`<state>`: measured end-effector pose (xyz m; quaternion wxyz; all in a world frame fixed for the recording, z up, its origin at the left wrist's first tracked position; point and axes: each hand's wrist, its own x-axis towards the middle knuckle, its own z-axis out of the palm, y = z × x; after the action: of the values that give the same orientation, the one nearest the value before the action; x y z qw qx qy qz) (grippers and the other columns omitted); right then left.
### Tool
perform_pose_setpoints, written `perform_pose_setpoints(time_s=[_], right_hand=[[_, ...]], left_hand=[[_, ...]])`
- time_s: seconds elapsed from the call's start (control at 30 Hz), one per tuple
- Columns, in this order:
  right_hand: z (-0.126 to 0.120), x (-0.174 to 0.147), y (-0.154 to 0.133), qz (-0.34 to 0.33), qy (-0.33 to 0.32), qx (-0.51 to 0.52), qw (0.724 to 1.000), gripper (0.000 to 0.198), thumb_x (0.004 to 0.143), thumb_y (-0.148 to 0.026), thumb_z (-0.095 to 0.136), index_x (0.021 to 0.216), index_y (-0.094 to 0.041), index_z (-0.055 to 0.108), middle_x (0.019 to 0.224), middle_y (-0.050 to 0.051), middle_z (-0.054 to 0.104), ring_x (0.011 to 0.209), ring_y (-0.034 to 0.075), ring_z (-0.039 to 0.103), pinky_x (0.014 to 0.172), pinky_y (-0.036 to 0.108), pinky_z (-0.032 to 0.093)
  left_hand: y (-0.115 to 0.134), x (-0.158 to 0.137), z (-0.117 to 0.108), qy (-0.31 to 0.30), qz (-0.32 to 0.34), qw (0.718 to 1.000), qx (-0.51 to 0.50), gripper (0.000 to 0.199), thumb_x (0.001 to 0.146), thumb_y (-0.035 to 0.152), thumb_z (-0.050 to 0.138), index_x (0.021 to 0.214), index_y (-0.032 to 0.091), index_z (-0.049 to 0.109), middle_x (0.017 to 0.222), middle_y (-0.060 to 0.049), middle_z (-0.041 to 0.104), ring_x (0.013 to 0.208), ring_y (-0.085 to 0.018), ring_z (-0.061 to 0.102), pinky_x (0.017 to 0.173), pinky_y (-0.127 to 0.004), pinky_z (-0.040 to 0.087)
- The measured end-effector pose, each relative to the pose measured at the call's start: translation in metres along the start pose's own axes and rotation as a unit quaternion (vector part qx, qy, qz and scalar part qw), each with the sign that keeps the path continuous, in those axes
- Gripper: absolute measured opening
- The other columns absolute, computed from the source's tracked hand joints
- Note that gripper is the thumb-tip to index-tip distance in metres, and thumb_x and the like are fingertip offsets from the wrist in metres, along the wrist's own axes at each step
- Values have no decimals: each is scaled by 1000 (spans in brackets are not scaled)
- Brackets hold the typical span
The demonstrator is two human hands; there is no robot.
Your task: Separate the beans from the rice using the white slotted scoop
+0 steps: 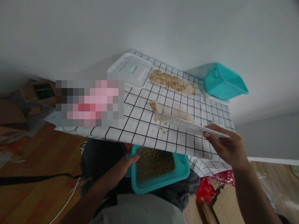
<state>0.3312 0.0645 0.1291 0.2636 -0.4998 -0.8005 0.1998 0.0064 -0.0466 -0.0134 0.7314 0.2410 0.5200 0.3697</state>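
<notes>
My left hand (125, 166) grips the left rim of a teal plastic container (161, 185), thumb over the edge. The container sits at my lap, under the table's front edge, with many small yellow-brown beans (155, 165) inside. In my right hand (225, 144) is a thin white slotted plastic panel (190, 127), held on edge just over the tablecloth. Beyond the panel's far end lies a spread of rice (174, 112) with a few yellow beans (153, 106) at its left end. Farther back is a longer strip of yellow beans mixed with rice (171, 81).
A checked white cloth (133, 115) covers the table. Against the wall are a clear plastic lid (130, 69) at back left and a teal bin (224, 83) at back right. A pixelated pink patch (95, 101) hides the left side. Cardboard boxes (11, 115) stand left.
</notes>
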Motion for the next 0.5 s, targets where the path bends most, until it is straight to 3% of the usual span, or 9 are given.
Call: perform_pose_setpoints(time_s=[0.5], right_hand=[[17,32,-14,-89,-40,46,994,20,91,-24,65,108,-27,73,103,3,75,93,19,70,81,34,57]], left_hand=[[1,-2,0,-22,-4,1000,-11,57,89,47,59,140,21,56,139,-7,64,141,-35,43,120,-52,29]])
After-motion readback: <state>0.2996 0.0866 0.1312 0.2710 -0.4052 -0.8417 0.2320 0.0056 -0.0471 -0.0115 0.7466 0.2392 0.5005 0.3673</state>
